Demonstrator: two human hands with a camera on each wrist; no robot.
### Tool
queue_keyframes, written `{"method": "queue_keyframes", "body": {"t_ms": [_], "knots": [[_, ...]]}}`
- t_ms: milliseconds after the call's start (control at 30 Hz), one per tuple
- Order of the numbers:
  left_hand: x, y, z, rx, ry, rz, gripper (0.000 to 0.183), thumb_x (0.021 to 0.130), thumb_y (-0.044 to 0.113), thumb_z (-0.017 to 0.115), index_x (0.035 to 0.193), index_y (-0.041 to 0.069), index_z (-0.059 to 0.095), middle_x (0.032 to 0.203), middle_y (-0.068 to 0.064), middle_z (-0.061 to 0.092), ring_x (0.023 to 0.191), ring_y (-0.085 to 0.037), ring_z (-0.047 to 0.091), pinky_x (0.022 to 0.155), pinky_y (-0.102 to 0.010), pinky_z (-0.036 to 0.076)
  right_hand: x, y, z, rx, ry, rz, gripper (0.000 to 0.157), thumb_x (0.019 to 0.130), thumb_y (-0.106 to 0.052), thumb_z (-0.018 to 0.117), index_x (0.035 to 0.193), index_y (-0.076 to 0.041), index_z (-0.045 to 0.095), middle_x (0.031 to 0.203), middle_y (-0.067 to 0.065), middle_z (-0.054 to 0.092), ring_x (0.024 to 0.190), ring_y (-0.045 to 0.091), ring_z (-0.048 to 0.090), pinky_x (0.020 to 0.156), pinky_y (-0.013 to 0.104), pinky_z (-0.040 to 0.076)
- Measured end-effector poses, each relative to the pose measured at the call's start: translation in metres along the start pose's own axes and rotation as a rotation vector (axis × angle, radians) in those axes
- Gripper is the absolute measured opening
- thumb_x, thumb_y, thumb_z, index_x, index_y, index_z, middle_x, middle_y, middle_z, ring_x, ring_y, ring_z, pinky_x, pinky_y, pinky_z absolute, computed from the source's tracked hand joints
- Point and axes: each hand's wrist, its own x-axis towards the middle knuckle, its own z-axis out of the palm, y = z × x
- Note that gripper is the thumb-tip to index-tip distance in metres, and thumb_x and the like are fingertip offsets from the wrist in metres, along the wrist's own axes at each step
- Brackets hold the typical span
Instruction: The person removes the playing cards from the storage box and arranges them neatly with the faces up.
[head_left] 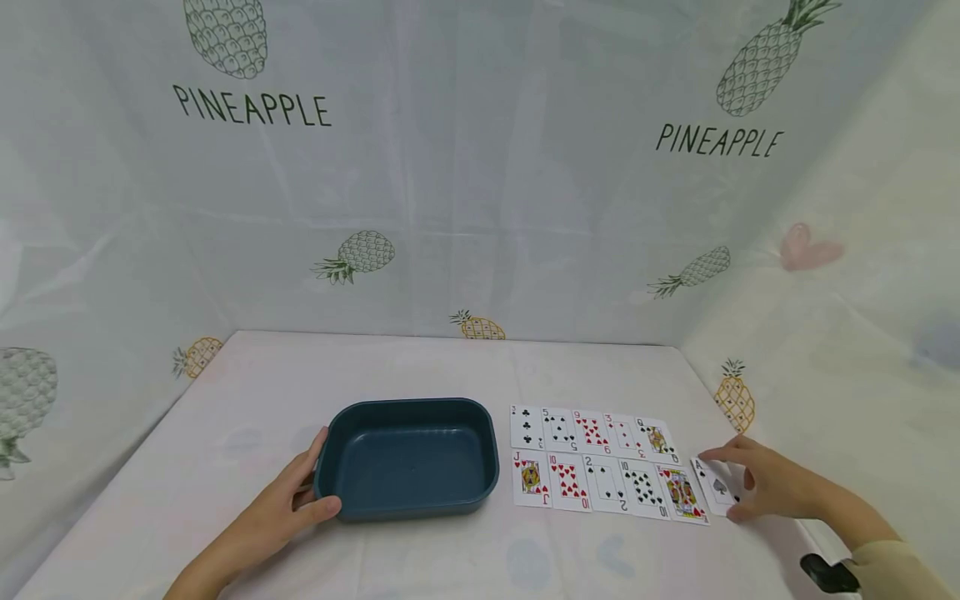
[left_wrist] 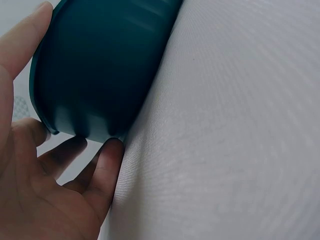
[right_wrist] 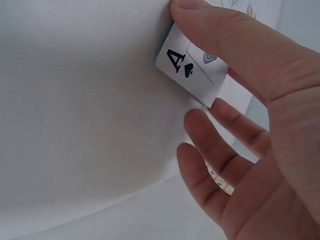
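A dark teal rectangular basin [head_left: 407,467] stands on the white-covered table, with nothing visible inside. My left hand [head_left: 288,500] holds its left end, thumb at the front corner and fingers against the outer wall. In the left wrist view the bent fingertips touch the basin [left_wrist: 100,65]. To the right lie face-up playing cards [head_left: 592,432] in two rows. At the right end of the front row, my right hand [head_left: 776,482] pinches the ace of spades [head_left: 716,486] between thumb and index finger. In the right wrist view the ace [right_wrist: 192,70] is partly covered by the thumb.
The back row of cards ends in a queen [head_left: 657,440]; a king of hearts [head_left: 682,493] lies just left of the ace. White sheeting with pineapple prints [head_left: 480,167] walls the table [head_left: 420,567] at the back and sides. A black wrist device [head_left: 828,573] shows at the right sleeve.
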Motion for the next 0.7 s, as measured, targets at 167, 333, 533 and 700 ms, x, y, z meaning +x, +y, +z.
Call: {"method": "queue_keyframes", "body": {"t_ms": [167,333,533,700], "knots": [[0.001,-0.001,0.0,0.005,0.004,0.005,0.094,0.109,0.027,0.063,0.172,0.029,-0.006,0.173,-0.03,0.004,0.15,-0.054,0.038,0.099,-0.01,0.043,-0.001,0.0,0.001,0.013,-0.03,0.024,0.082,0.071,-0.034,0.099,0.143,-0.015,0.066,0.125,0.008,0.052,0.086,0.012,0.049,0.065,0.023,0.045],[0.002,-0.002,-0.001,-0.001,0.001,0.007,0.094,0.109,0.027,0.063,0.172,0.029,-0.006,0.173,-0.03,0.003,0.15,-0.054,0.037,0.098,-0.01,0.043,-0.002,-0.004,0.003,0.025,-0.047,0.055,0.083,0.069,-0.033,0.1,0.143,-0.015,0.066,0.125,0.009,0.051,0.088,0.017,0.05,0.064,0.024,0.045],[0.002,-0.002,-0.001,-0.003,-0.001,0.008,0.094,0.109,0.026,0.063,0.172,0.03,-0.006,0.173,-0.031,0.001,0.15,-0.056,0.035,0.098,-0.009,0.042,-0.004,-0.01,0.002,0.031,-0.074,0.06,0.086,0.071,-0.03,0.099,0.147,-0.013,0.063,0.123,0.007,0.049,0.088,0.019,0.05,0.064,0.025,0.044],[0.001,-0.003,0.0,0.004,0.003,0.014,0.094,0.109,0.026,0.064,0.172,0.029,-0.006,0.173,-0.031,0.002,0.15,-0.055,0.037,0.098,-0.009,0.042,-0.007,-0.013,0.002,0.031,-0.077,0.042,0.084,0.073,-0.026,0.098,0.147,-0.01,0.061,0.124,0.007,0.049,0.088,0.018,0.049,0.064,0.025,0.042]]}}
